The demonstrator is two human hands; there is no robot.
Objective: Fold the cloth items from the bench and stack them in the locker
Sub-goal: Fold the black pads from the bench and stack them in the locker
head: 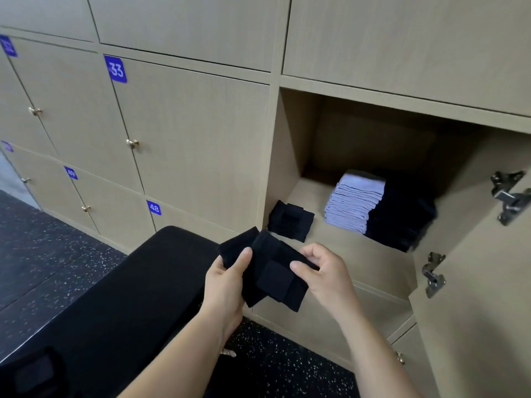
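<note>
Folding a black cloth (pixel 270 271) in mid-air, lower centre of frame.
Left hand (pixel 227 285) and right hand (pixel 324 274) each pinch an edge; align the flaps squarely before stacking in the locker (pixel 342 239).

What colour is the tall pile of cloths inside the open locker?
Pale lavender-white, with a black stack right beside it. The head view shows it.

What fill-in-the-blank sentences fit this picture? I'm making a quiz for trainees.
1. Both hands, left and right, hold a ____ cloth.
2. In the open locker, the white stack stands beside a ____ stack.
3. The closed door left of the open locker bears the number ____ on its blue label.

Missing words: black; black; 33
</note>
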